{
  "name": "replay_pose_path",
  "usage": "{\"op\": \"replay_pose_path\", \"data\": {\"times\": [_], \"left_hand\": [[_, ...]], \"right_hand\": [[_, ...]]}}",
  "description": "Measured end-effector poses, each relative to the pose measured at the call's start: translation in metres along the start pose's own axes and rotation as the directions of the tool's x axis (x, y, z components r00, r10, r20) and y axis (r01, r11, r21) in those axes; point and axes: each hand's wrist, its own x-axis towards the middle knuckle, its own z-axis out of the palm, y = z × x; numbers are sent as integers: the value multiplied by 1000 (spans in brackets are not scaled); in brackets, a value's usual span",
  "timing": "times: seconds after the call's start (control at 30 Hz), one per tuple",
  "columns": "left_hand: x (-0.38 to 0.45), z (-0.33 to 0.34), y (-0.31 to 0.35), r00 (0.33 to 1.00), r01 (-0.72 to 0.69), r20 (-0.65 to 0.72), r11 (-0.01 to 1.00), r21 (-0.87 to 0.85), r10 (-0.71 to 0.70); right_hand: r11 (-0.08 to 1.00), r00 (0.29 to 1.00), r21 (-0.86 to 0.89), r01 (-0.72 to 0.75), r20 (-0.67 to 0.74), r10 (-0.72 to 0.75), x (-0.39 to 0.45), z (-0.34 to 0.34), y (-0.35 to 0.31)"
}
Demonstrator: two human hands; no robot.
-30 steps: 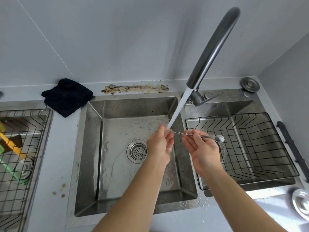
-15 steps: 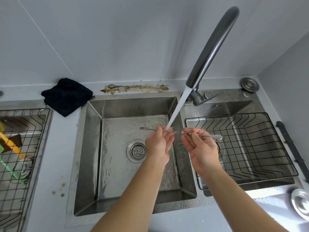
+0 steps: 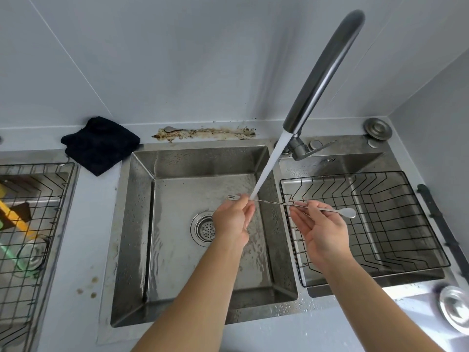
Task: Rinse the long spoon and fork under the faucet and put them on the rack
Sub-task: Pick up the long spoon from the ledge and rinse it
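Observation:
A long thin metal utensil (image 3: 276, 203) with a twisted shaft lies level across the sink, with a small fork end at the left and a spoon bowl (image 3: 349, 212) at the right. My left hand (image 3: 233, 221) pinches it near the fork end. My right hand (image 3: 321, 231) holds the shaft near the spoon end with its palm up. Water from the faucet (image 3: 322, 80) hits the shaft beside my left fingers. The black wire rack (image 3: 406, 224) sits in the right basin under the spoon end. A second long spoon-fork (image 3: 210, 131) lies on a dirty streak behind the sink.
The steel sink basin (image 3: 177, 224) has a round drain (image 3: 204, 228). A black cloth (image 3: 101, 144) lies at the back left. Another wire rack (image 3: 28, 224) with a yellow and green item stands at the left. A metal lid (image 3: 455, 307) rests at the front right.
The utensil has slid left through my hands: the fork end now sticks out past my left hand, and the spoon end has moved a little away from my right fingers.

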Motion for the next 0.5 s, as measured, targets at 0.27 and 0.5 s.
{"op": "replay_pose_path", "data": {"times": [0.27,0.5], "left_hand": [[2,0,-2,1000,7,-6,1000,-16,-7],[3,0,1,990,106,88,991,87,-114]], "right_hand": [[999,1000,-25,30,6,-30,4,-22,-10],[998,998,10,67,20,-67,9,-38,-18]]}}
